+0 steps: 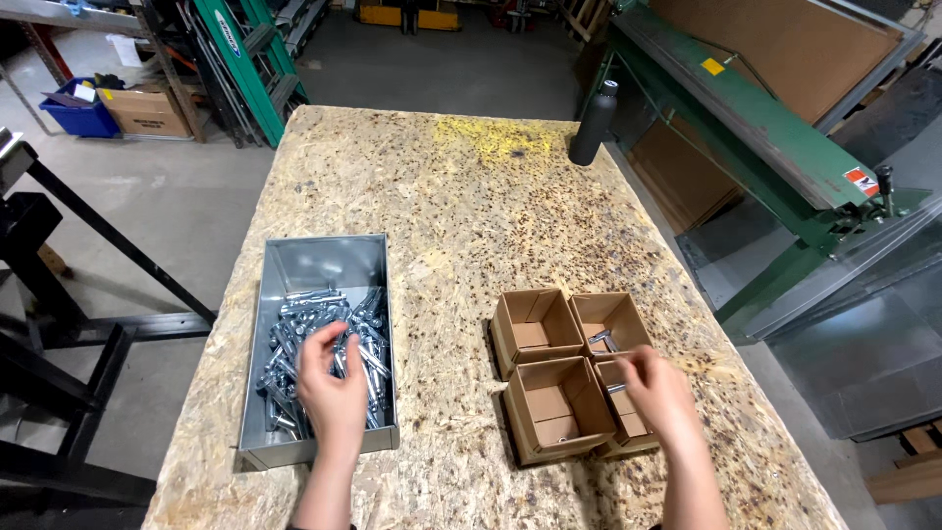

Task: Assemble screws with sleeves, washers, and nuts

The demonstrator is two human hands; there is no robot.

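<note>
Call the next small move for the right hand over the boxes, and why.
Probably let go of the bolt into the near right cardboard box. The right hand hovers over that box with the bolt at its fingertips, while the left hand is already down in the metal tray among the bolts.

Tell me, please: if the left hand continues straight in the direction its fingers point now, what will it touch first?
Most likely the pile of shiny metal bolts inside the grey sheet-metal tray. The left hand points away over them, fingertips seemingly among them already, though depth is unclear.
</note>
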